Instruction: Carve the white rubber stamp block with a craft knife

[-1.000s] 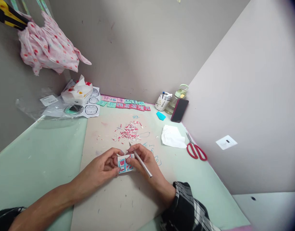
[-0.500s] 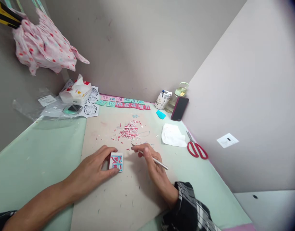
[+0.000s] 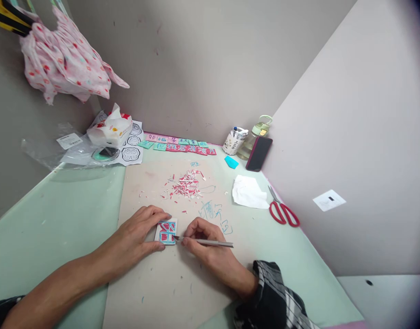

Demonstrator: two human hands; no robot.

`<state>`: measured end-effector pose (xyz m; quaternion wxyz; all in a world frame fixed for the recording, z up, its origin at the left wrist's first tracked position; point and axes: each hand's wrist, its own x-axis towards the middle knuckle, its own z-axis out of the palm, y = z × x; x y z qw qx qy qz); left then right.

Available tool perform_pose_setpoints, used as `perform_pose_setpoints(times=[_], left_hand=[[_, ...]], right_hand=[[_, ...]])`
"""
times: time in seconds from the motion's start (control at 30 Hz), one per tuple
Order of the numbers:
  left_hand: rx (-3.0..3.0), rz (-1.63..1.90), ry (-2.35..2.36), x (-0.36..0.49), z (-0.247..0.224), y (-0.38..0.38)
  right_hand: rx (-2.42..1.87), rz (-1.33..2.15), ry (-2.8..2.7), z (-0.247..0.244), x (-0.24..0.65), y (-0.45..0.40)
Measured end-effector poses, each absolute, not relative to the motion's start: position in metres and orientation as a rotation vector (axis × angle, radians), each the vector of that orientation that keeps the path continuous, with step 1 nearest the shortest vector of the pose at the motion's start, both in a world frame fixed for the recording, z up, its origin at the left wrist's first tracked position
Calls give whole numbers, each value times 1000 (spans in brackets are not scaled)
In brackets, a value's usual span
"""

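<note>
Two bare hands are at work above one flat beige board (image 3: 155, 288), which lies on the pale green table (image 3: 72, 205). Our left hand (image 3: 137, 230) pinches one small square block, white with red and blue pattern (image 3: 166, 231), the fingers at its far edge and the thumb at its near edge. This block rests on the board. Our right hand (image 3: 210, 242) has the fingers pressed together around one thin silver craft knife (image 3: 216, 243), and the blade tip is at the right side of the block.

Beyond the hands we count one heap of red and white shavings (image 3: 187, 184), with some loose bits around. Two rows of small pink and green tiles (image 3: 192, 149) stretch behind it. To the right we have one white crumpled paper (image 3: 249, 192), one pair of red-handled scissors (image 3: 284, 214), one bright blue flat piece (image 3: 231, 161), one dark phone (image 3: 259, 154), one clear bottle with green lid (image 3: 252, 139) and one white pen cup (image 3: 233, 141).

Half a second before, our knife was apart from the block; now it has come to it. Also, more blue writing on the board is visible.
</note>
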<state>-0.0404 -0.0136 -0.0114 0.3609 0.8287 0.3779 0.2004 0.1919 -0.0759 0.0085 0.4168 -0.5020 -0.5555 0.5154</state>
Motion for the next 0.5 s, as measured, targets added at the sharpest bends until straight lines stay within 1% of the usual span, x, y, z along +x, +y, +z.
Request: perform_pose_setpoints(times=[0.23,0.5], left_hand=[[2124,499,987,-40,-13,-12],[2140,434,975,-41,-11,-12]], right_hand=[[-1306,1243,-1401,8,190,-75],[-1277,1270,-1398,8,191,-75]])
